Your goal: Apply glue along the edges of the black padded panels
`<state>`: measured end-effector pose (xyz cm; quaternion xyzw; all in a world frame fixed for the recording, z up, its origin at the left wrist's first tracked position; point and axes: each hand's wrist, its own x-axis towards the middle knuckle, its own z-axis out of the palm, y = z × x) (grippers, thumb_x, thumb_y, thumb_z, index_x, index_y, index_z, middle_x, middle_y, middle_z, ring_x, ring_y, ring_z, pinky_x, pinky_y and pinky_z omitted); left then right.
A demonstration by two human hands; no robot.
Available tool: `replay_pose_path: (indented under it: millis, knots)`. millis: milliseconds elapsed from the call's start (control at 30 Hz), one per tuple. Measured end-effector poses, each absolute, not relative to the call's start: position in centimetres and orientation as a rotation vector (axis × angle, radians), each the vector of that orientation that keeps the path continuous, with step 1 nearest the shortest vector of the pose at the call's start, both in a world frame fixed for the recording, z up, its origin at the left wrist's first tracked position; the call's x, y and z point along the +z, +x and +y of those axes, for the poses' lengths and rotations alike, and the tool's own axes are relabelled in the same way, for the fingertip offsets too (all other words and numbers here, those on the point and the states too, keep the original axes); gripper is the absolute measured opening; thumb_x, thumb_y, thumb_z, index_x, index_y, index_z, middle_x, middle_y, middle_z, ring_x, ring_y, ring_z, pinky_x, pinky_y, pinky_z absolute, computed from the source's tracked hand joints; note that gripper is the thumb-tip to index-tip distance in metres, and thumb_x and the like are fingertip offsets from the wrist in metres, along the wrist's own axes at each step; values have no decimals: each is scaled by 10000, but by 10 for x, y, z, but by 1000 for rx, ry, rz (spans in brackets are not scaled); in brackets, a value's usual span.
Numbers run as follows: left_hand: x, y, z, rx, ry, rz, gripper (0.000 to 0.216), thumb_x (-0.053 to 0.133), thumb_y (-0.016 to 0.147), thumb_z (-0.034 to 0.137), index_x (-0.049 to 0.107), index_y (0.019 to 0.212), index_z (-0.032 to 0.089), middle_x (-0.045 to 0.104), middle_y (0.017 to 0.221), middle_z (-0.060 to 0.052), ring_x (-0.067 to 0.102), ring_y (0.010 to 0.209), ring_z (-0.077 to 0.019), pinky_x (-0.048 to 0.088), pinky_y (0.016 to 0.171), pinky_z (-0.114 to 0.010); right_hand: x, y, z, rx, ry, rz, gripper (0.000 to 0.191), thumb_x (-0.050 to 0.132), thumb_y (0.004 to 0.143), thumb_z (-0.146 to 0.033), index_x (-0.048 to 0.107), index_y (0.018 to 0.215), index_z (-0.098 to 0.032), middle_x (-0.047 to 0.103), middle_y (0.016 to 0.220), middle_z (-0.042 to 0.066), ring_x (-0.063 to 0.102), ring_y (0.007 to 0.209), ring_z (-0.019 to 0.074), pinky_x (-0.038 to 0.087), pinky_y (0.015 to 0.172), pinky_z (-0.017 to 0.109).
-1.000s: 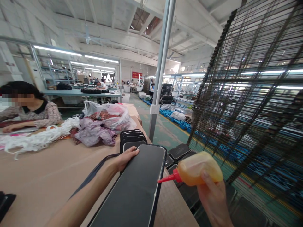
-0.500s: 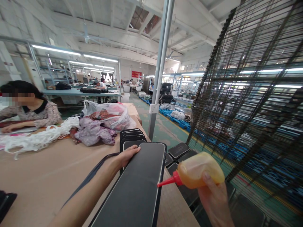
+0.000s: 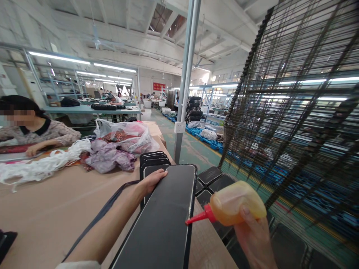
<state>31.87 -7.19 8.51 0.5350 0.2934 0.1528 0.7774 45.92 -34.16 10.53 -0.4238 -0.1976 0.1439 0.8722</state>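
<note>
A long dark grey panel [image 3: 157, 220] with rounded corners, a black rim and a pale line along its edge lies in front of me. My left hand [image 3: 153, 179] grips its far left edge, fingers closed over it. In my right hand [image 3: 254, 231] is a squeeze bottle [image 3: 238, 203] of yellowish liquid, lying on its side. Its red nozzle [image 3: 198, 216] points left, the tip at the panel's right edge on the pale line. Just beyond my left hand stands a stack of similar black-rimmed panels [image 3: 153, 158].
A brown-covered table [image 3: 70, 201] spreads left, bearing white strips [image 3: 47, 160], purple fabric [image 3: 109, 157] and a plastic bag [image 3: 126, 134]. A co-worker [image 3: 39, 127] sits at far left. A metal post [image 3: 185, 82] rises ahead. More panels [image 3: 210, 175] and a wire rack [image 3: 288, 93] are at right.
The nozzle tip has moved slightly nearer me along the panel's right edge. My left hand keeps its grip. The co-worker's arm has shifted right, and the view has turned a little.
</note>
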Motion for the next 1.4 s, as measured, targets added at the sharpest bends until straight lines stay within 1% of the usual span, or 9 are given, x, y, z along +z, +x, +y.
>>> replay_pose_path:
  millis: [233, 367, 500, 633, 867, 1000, 1167, 1300, 1400]
  knots:
    - [86, 331, -82, 317, 1152, 626, 372, 760, 642, 403, 503, 806, 189, 587, 677, 29, 574, 601, -130, 464, 583, -245, 114, 474, -350, 245, -858, -403, 376, 816, 626, -332, 686, 964, -231, 680, 739, 14, 622, 704, 171, 498, 670, 247]
    - [85, 342, -93, 320, 1160, 631, 356, 759, 650, 391, 518, 801, 177, 594, 674, 22, 578, 605, -135, 474, 587, -249, 110, 484, -363, 257, -868, -406, 406, 814, 628, -331, 680, 999, -235, 685, 769, 15, 628, 715, 180, 495, 676, 262]
    - [84, 356, -104, 315, 1155, 659, 336, 740, 676, 370, 523, 842, 175, 622, 704, 6, 596, 603, -146, 494, 575, -264, 104, 495, -379, 289, -861, -416, 396, 805, 638, -321, 679, 1005, -239, 688, 793, 19, 636, 746, 199, 499, 693, 293]
    - [87, 368, -116, 310, 1146, 687, 279, 710, 714, 340, 519, 830, 173, 622, 671, 7, 598, 567, -146, 501, 557, -266, 105, 503, -395, 301, -858, -387, 409, 821, 616, -313, 681, 995, -246, 692, 795, 9, 639, 746, 181, 499, 703, 262]
    - [85, 390, -130, 322, 1115, 736, 191, 646, 780, 303, 514, 831, 176, 632, 648, 1, 612, 544, -157, 509, 556, -279, 107, 519, -419, 358, -859, -314, 384, 851, 558, -322, 699, 902, -244, 694, 795, 7, 641, 708, 164, 517, 653, 221]
    - [80, 402, -137, 328, 1092, 761, 160, 623, 800, 288, 516, 825, 172, 627, 617, 4, 614, 533, -159, 512, 556, -279, 107, 529, -429, 356, -893, -314, 393, 855, 530, -346, 697, 872, -235, 690, 767, 25, 645, 709, 186, 531, 650, 244]
    - [79, 412, -142, 342, 1068, 791, 133, 607, 815, 271, 526, 842, 170, 641, 627, -4, 623, 530, -166, 524, 562, -291, 109, 536, -440, 363, -933, -356, 343, 850, 526, -383, 696, 787, -222, 684, 731, 52, 644, 652, 221, 545, 584, 292]
    - [79, 418, -144, 354, 1054, 806, 101, 584, 832, 249, 517, 840, 175, 650, 632, -13, 632, 538, -175, 530, 550, -297, 111, 540, -447, 386, -949, -367, 319, 859, 505, -385, 697, 717, -209, 672, 682, 58, 643, 609, 220, 543, 539, 280]
    - [77, 421, -144, 361, 1046, 816, 87, 566, 844, 241, 515, 828, 172, 649, 622, -18, 632, 533, -178, 532, 539, -299, 111, 544, -451, 397, -957, -364, 327, 862, 493, -386, 700, 713, -206, 665, 656, 60, 643, 602, 225, 553, 553, 297]
